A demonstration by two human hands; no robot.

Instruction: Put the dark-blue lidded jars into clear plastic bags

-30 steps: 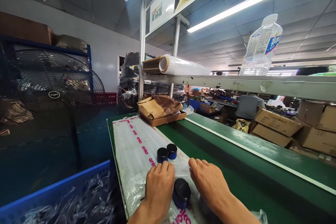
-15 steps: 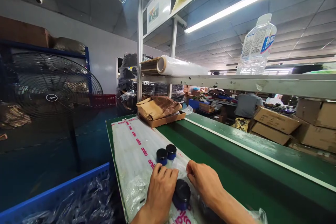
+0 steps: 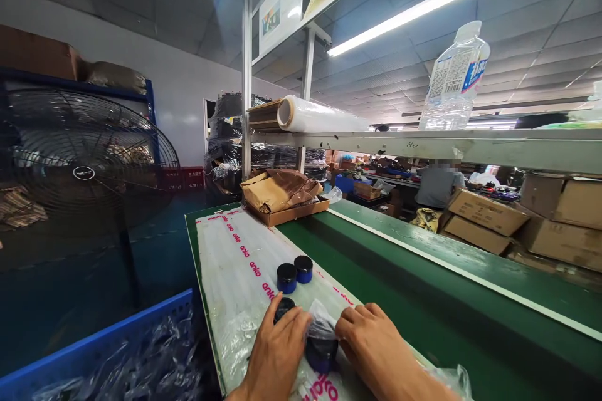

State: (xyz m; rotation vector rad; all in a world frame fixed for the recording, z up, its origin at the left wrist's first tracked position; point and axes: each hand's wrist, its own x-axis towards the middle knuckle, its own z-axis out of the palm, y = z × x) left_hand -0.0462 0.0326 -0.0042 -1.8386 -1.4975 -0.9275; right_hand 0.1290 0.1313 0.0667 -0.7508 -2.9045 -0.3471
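Between my hands stands a dark blue jar with a black lid (image 3: 322, 356), with a crumpled clear plastic bag (image 3: 322, 321) over its top. My right hand (image 3: 371, 338) is closed, its curled fingers pinching the right side of the bag. My left hand (image 3: 279, 348) is closed at the bag's left side, fingertips partly hidden. Just beyond its knuckles, another black-lidded jar (image 3: 285, 309) shows, touching or very near the outer fingers. Farther off, two more blue jars, a left one (image 3: 286, 278) and a right one (image 3: 303, 269), stand side by side on the white printed sheet (image 3: 230, 263).
A carton tray with brown paper (image 3: 286, 216) sits at the far end of the green bench (image 3: 357, 250). At lower left is a blue crate (image 3: 108, 338) holding clear bags. A shelf (image 3: 376, 143) carries a film roll (image 3: 324, 114) and a water bottle (image 3: 454, 81).
My left hand has shifted slightly left and down, revealing a jar beyond its fingers. The plastic bag now covers the top of the near jar, whose lid was bare before.
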